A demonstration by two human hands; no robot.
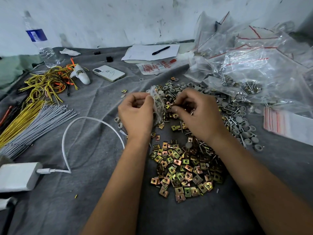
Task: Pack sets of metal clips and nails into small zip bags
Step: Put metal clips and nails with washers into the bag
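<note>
**Two hands at one small bag**

Two hands work mid-desk. The left hand (135, 114) pinches a small zip bag (157, 106) by its mouth; the right hand (194, 114), fingers curled, pinches a metal clip (169, 106) at the bag's opening. Clips (183, 168) lie heaped toward the near edge, nails (237, 116) toward the right.

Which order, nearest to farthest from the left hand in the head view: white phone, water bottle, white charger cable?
From the left hand:
1. White charger cable, just left of it.
2. White phone, beyond, up-left.
3. Water bottle, far back-left by the wall.
</note>
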